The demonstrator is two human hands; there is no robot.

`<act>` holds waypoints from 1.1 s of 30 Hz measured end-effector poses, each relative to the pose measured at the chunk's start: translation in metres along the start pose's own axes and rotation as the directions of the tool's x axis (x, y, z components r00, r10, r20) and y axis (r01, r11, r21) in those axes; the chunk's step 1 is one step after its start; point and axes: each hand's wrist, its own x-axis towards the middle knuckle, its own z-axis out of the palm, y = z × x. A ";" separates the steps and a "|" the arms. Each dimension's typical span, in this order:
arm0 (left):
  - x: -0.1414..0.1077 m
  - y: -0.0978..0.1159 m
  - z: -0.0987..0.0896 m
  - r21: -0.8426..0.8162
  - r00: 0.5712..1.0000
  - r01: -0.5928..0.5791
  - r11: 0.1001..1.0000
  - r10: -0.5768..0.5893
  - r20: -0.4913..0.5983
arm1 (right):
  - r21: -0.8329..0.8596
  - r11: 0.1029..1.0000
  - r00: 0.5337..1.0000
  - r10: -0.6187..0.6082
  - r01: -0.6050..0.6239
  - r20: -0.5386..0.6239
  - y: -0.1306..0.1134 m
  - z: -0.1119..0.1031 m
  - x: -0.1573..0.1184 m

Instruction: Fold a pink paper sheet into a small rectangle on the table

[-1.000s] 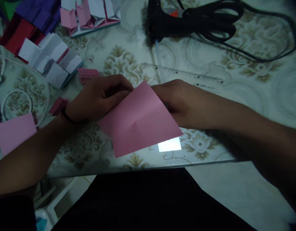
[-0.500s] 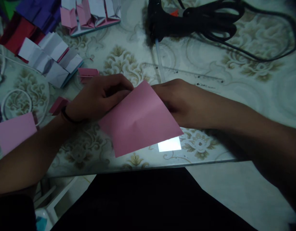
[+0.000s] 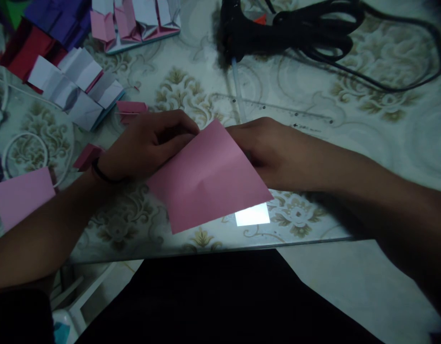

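Observation:
A sheet of pink paper (image 3: 209, 181) is held up over the near part of the table, tilted, one corner pointing away from me. My left hand (image 3: 152, 141) is closed on its upper left edge, thumb and bent fingers pinching near the far corner. On the other side my right hand (image 3: 263, 148) grips the upper right edge; its fingertips are hidden behind the paper. Small folded pink paper pieces (image 3: 131, 110) lie just beyond and beside my left hand.
Beyond my hands lies a black glue gun (image 3: 256, 38) with a coiled cord and a glue stick (image 3: 238, 88). A clear ruler (image 3: 277, 110) is near it. Folded white-and-pink paper blocks (image 3: 77, 86), red and purple ones, another pink sheet (image 3: 23, 196) and a white cable (image 3: 5, 157) are at left.

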 end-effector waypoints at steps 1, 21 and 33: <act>0.000 0.001 0.000 -0.002 1.000 0.011 1.000 -0.011 -0.003 | 0.001 1.000 1.000 0.002 -0.002 0.000 0.000 0.000 0.000; -0.001 0.002 0.000 0.018 1.000 0.024 1.000 -0.024 -0.005 | -0.039 0.999 0.999 0.013 -0.011 0.044 -0.003 -0.004 0.002; 0.000 0.001 0.000 -0.002 1.000 0.021 1.000 -0.021 -0.008 | -0.022 0.999 0.999 0.033 -0.032 0.043 -0.004 -0.004 0.002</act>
